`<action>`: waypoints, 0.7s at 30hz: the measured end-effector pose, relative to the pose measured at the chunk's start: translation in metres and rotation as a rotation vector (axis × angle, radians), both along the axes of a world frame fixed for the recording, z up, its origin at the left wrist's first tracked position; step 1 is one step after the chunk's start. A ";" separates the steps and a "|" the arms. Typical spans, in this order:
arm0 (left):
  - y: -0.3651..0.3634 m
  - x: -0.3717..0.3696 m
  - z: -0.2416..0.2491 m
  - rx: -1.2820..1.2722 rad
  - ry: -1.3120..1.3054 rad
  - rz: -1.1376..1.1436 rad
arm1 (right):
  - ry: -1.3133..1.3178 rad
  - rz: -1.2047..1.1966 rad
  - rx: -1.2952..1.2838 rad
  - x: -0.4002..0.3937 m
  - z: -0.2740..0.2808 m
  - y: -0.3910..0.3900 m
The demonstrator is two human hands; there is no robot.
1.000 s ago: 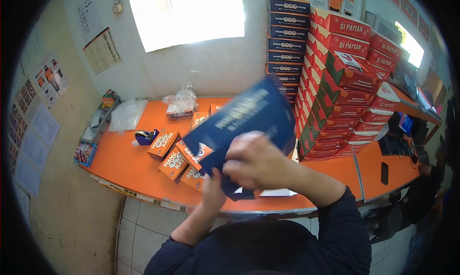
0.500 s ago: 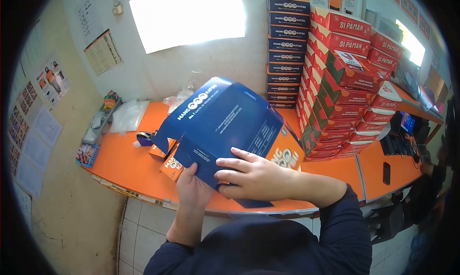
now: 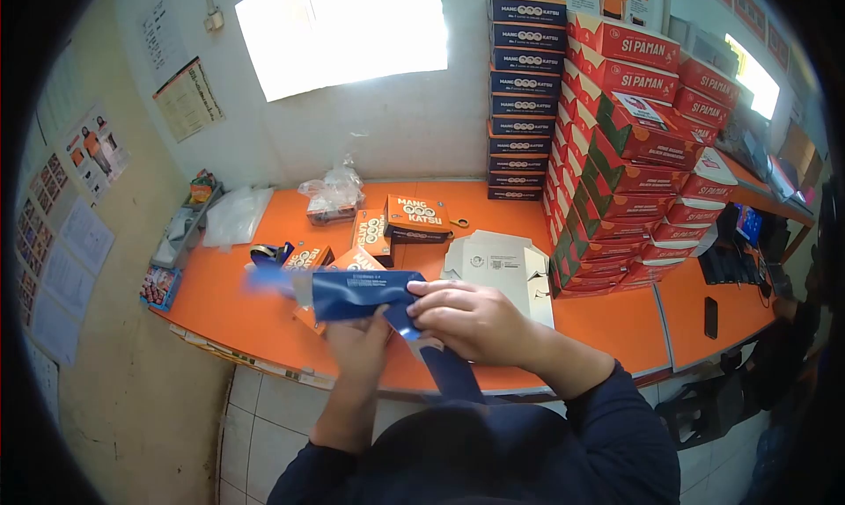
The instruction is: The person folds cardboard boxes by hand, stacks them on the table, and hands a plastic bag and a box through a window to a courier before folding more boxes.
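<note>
Together, hands on carton; table edge close, beneath.

On our orange table we see orange boxes, a pale cardboard sheet, a tape dispenser, stacked blue boxes, stacked red boxes and a phone.

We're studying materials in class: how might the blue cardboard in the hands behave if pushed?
The blue cardboard probably bends easily at its creases, since its panels turn different ways. It's likely light, with thin-looking panels. Its shiny patch suggests a slightly slippery surface.
</note>
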State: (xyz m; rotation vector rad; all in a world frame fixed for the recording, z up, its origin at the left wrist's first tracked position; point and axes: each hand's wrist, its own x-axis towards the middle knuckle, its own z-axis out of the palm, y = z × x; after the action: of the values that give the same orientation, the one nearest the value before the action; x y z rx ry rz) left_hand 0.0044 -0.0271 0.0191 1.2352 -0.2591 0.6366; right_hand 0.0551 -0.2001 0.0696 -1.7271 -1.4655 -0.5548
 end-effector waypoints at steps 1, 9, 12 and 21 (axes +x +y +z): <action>0.003 0.001 0.008 -0.023 -0.006 -0.035 | -0.031 -0.017 0.015 0.002 0.001 0.000; -0.019 0.015 -0.002 0.014 0.139 -0.131 | 0.024 -0.216 0.157 0.014 -0.024 0.013; -0.017 0.019 -0.002 0.154 0.143 -0.144 | 0.106 -0.174 -0.045 0.028 -0.022 0.002; -0.028 0.029 -0.026 0.605 0.244 0.104 | -0.079 -0.283 0.102 0.018 -0.022 0.012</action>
State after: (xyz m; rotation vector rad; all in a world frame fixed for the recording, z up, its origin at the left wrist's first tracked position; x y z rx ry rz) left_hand 0.0329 -0.0554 -0.0071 1.9022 -0.1878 0.5019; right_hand 0.0735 -0.1881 0.0481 -1.8607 -1.2294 -0.8401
